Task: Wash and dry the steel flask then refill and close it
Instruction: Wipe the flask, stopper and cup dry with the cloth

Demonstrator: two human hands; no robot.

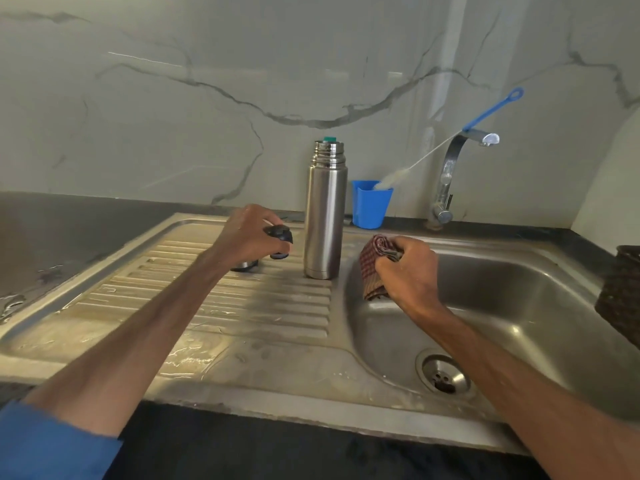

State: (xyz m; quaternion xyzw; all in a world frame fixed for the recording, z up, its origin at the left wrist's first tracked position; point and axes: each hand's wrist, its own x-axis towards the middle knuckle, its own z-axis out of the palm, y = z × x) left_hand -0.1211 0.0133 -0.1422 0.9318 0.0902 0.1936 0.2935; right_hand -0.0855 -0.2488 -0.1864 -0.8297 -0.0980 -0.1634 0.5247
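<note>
The steel flask (323,209) stands upright on the drainboard (207,306), with a green stopper in its mouth and no outer cap on. To its left, my left hand (247,233) grips a dark lid (278,235) by its edge, just above the drainboard. A round steel piece (244,264) lies partly hidden under that hand. Right of the flask, my right hand (408,271) holds a folded checked maroon cloth (375,265) over the basin's left rim.
The sink basin (519,306) with its drain (445,374) lies at the right. A tap (453,174) rises behind it. A blue cup (370,204) holds a long bottle brush (446,136). A dark woven thing (623,292) sits at the right edge. The counter at left is wet.
</note>
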